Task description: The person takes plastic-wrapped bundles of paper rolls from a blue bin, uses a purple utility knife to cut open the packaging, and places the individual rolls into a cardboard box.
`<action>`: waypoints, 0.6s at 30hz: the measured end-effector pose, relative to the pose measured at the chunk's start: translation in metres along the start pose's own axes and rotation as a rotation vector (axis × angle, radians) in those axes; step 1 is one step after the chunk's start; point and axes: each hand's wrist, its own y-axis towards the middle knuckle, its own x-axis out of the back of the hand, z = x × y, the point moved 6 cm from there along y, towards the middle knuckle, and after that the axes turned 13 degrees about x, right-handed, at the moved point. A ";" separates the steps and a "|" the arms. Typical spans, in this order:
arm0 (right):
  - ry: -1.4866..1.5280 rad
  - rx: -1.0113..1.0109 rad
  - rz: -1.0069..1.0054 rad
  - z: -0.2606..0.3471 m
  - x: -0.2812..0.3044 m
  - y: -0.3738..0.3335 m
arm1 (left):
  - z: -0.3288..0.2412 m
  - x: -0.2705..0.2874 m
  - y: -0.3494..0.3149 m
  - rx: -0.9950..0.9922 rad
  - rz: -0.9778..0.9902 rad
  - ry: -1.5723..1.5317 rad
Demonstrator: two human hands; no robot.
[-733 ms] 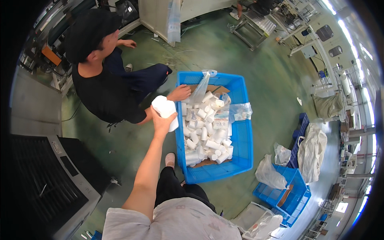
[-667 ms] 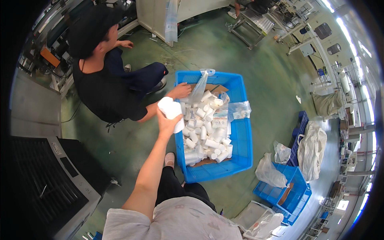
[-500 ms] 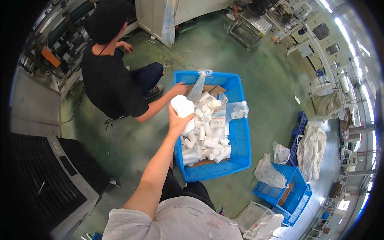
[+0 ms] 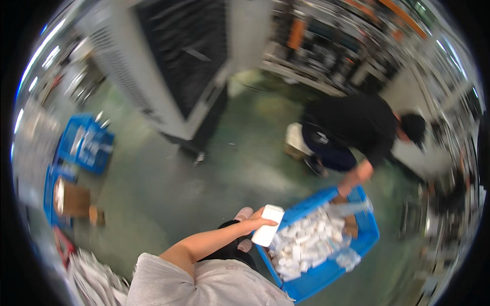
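My left hand is closed round a smooth white oblong piece, with the thumb across its side. I cannot make out its exact kind. It is held at the near left rim of a large blue plastic crate. Inside the crate lies a heap of small white cylindrical pieces, with clear plastic bags among them and over the rim. My right hand is out of view.
A co-worker in black sits low beyond the crate, one hand at its far edge. A tall grey cabinet with a dark grille stands ahead. At left are blue crates and a cardboard box; machinery lines the back.
My view has swung left, so the crate and the co-worker now appear farther right. My left hand, still gripping the white piece, has moved from over the heap to the crate's near left rim.
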 end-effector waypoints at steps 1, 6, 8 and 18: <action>-0.054 0.071 0.081 0.024 -0.015 0.018 | 0.021 0.038 -0.025 -0.014 -0.096 -0.080; -0.307 0.356 0.478 0.115 -0.138 0.047 | 0.127 0.171 -0.170 -0.079 -0.276 -0.836; -0.405 0.441 0.625 0.139 -0.203 0.034 | 0.144 0.195 -0.242 -0.222 -0.404 -1.085; -0.701 0.731 1.030 0.217 -0.505 -0.128 | 0.291 0.313 -0.448 -0.670 -0.475 -1.634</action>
